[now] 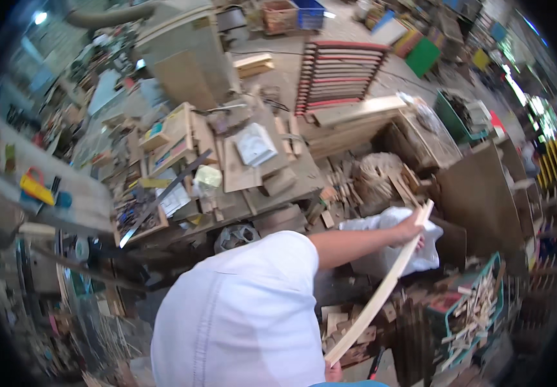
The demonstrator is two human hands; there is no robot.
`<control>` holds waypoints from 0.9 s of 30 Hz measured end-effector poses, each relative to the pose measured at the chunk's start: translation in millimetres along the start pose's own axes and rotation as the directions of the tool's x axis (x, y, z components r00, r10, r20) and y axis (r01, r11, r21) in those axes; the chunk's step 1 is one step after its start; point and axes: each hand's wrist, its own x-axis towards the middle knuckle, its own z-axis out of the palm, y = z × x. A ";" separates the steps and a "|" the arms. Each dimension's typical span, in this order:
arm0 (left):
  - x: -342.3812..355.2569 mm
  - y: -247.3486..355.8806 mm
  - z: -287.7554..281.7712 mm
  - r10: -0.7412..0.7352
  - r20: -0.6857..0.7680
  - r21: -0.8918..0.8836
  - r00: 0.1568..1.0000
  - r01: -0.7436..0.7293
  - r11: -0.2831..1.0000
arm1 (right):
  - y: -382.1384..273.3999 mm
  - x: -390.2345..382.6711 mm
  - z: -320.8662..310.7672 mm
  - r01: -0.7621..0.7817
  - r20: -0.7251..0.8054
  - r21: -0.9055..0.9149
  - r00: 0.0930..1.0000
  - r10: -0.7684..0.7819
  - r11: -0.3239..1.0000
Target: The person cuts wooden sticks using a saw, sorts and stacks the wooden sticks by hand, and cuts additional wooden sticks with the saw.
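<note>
A long pale wooden strip (372, 308) runs slantwise from the lower edge up to the right, and it looks bowed in this view. My left hand (409, 229) is closed around its far part, at the end of an outstretched arm in a white sleeve (246, 309). Fingers of my right hand (334, 372) show at the strip's near end by the lower edge, gripping it; most of that hand is cut off. Behind the left hand lies a white plastic bag (428, 253).
A cluttered workbench (239, 209) stands ahead, carrying boards and a long metal ruler (162, 197). Wood offcuts fill a green crate (470, 322) at lower right. Brown cardboard (485, 200) stands at right; a red slatted rack (343, 74) is farther back.
</note>
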 end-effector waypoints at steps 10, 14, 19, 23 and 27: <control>-8.5 -68.0 58.8 -0.125 0.092 0.144 0.988 0.111 0.983 | -47.7 -96.3 52.1 -0.206 -0.266 0.390 0.908 0.324 0.898; -14.4 -109.1 97.9 -0.217 0.213 0.183 0.953 0.180 0.967 | -18.0 -127.1 67.0 -0.233 -0.327 0.357 0.876 0.355 0.905; -8.1 -139.9 144.9 -0.233 0.459 0.346 0.857 0.069 0.936 | 21.7 -167.7 95.0 -0.243 -0.387 0.419 0.823 0.415 0.875; -11.7 -185.2 167.1 -0.339 0.503 0.415 0.795 0.123 0.902 | 28.0 -192.8 116.1 -0.183 -0.413 0.506 0.807 0.423 0.843; -33.7 -231.3 177.5 -0.426 0.484 0.447 0.764 0.203 0.871 | 22.9 -203.1 142.9 -0.136 -0.437 0.620 0.758 0.484 0.773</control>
